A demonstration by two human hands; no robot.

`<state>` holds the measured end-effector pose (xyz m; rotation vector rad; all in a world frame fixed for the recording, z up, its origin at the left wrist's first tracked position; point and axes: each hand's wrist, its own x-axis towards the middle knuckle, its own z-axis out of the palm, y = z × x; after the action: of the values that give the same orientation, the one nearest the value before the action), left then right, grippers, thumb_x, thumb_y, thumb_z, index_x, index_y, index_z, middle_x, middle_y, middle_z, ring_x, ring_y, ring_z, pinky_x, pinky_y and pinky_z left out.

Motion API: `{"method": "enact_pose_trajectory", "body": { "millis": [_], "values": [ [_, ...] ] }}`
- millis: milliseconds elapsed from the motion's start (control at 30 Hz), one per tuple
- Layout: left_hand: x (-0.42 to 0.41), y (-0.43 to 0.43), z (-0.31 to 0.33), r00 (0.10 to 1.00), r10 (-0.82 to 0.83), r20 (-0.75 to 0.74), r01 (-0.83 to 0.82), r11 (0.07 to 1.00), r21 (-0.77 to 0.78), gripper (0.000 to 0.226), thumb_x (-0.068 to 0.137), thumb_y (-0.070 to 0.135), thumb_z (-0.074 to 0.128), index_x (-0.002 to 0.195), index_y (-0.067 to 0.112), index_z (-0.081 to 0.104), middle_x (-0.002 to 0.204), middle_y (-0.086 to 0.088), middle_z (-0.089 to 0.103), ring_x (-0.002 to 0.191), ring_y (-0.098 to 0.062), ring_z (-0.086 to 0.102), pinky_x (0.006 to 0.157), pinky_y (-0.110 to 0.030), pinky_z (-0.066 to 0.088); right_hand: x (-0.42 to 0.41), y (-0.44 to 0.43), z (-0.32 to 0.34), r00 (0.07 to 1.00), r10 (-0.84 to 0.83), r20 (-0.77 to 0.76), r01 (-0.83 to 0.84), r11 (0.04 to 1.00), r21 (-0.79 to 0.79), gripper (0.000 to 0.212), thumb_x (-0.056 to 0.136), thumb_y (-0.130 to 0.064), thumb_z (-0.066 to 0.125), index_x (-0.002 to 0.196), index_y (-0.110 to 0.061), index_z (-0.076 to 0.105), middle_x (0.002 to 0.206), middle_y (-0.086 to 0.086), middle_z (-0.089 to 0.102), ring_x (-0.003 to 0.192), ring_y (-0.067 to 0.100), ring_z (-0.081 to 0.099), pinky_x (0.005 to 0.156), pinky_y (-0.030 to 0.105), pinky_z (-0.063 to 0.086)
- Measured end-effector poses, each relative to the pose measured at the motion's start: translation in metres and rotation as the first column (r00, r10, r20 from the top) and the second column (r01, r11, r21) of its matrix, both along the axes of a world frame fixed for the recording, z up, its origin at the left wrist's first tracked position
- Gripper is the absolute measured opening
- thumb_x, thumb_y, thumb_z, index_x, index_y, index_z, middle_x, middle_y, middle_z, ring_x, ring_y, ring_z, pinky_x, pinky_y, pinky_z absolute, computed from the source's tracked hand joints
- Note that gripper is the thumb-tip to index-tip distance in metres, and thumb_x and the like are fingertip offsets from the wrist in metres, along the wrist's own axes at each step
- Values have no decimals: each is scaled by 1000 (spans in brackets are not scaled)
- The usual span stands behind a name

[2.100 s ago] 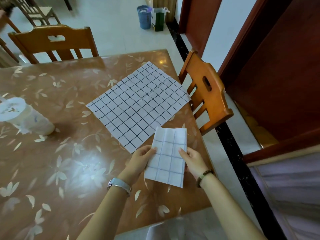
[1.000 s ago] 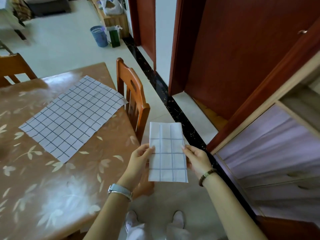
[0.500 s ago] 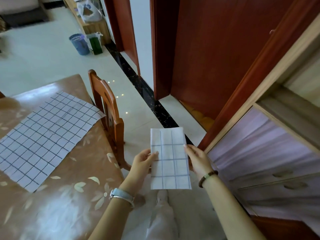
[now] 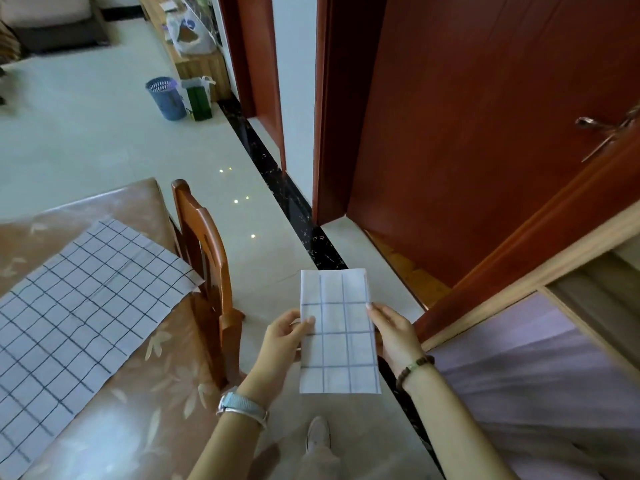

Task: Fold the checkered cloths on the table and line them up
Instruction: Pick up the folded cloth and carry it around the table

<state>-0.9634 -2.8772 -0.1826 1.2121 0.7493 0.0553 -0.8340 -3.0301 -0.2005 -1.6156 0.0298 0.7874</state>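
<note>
A folded white cloth with a blue grid (image 4: 337, 332) hangs in the air over the floor, to the right of the table. My left hand (image 4: 284, 344) pinches its left edge and my right hand (image 4: 393, 332) grips its right edge. A second checkered cloth (image 4: 83, 303) lies spread flat and unfolded on the brown leaf-patterned table (image 4: 138, 410) at the left.
A wooden chair (image 4: 207, 271) stands against the table's right side. A red-brown door (image 4: 467, 133) and a cabinet with a purple front (image 4: 540, 375) are on the right. A blue bin (image 4: 166, 98) and green bag (image 4: 199, 100) sit on the far floor. My shoe (image 4: 317, 433) shows below.
The view has swung right, away from the table. Both hands carried the folded cloth off the table edge and now hold it over the floor.
</note>
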Motion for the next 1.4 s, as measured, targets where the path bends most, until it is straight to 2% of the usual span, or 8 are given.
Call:
{"method": "enact_pose_trajectory", "body": {
  "millis": [133, 367, 533, 633, 733, 1033, 1200, 1400],
  "values": [
    [24, 23, 4, 999, 34, 1, -34, 999, 16, 22, 99, 22, 54, 117, 12, 62, 105, -9, 74, 95, -25, 72, 84, -43, 60, 27, 26, 5, 999, 29, -15, -28, 999, 22, 14, 92, -30, 61, 97, -21, 71, 102, 8, 72, 101, 27, 65, 88, 49, 54],
    [64, 52, 10, 985, 173, -15, -173, 985, 8, 15, 99, 20, 55, 109, 16, 65, 93, -2, 76, 84, -18, 74, 75, -37, 61, 71, 67, 16, 994, 109, -7, -109, 992, 58, 13, 94, -21, 58, 92, -20, 71, 100, 6, 73, 101, 26, 66, 89, 48, 53],
    [102, 69, 21, 960, 279, -33, -278, 960, 28, 13, 99, 18, 54, 104, 16, 66, 100, -11, 74, 95, -31, 71, 90, -53, 54, 118, 98, 17, 981, 193, 1, -192, 979, 73, 14, 95, -23, 57, 96, -22, 71, 99, 5, 74, 96, 23, 67, 85, 44, 54],
    [130, 82, 20, 932, 359, -39, -358, 933, 41, 12, 99, 16, 55, 100, 15, 67, 102, -18, 72, 90, -33, 67, 85, -55, 53, 149, 120, 18, 973, 229, -18, -227, 969, 96, 13, 95, -22, 58, 99, -20, 69, 98, 5, 73, 93, 21, 68, 80, 39, 55],
    [158, 97, 12, 901, 433, -21, -432, 901, 39, 12, 98, 14, 56, 96, 12, 68, 92, -14, 71, 84, -30, 63, 71, -41, 48, 184, 143, 16, 960, 278, -21, -275, 957, 96, 15, 93, -25, 61, 104, -19, 69, 103, 6, 73, 98, 23, 68, 78, 38, 55],
    [233, 130, 18, 817, 576, 16, -576, 817, 27, 12, 97, 13, 58, 98, 8, 68, 86, -10, 66, 80, -28, 57, 64, -33, 37, 278, 207, 29, 905, 422, -53, -414, 903, 119, 16, 92, -22, 62, 105, -16, 69, 108, 9, 71, 98, 22, 67, 75, 33, 54],
    [254, 153, 31, 782, 623, 18, -623, 782, 22, 14, 98, 12, 55, 101, 3, 65, 79, -6, 66, 60, -13, 62, 47, -20, 47, 306, 239, 36, 873, 485, -45, -475, 868, 143, 9, 93, -21, 61, 96, -20, 69, 97, 4, 72, 88, 18, 67, 76, 35, 55],
    [270, 182, 38, 764, 643, 51, -644, 765, 3, 14, 99, 13, 55, 103, 7, 67, 80, -3, 69, 63, -9, 67, 50, -19, 50, 329, 278, 36, 856, 511, -72, -493, 851, 181, 8, 90, -20, 64, 96, -20, 70, 97, 3, 72, 91, 20, 66, 77, 36, 54]
  ]
}}
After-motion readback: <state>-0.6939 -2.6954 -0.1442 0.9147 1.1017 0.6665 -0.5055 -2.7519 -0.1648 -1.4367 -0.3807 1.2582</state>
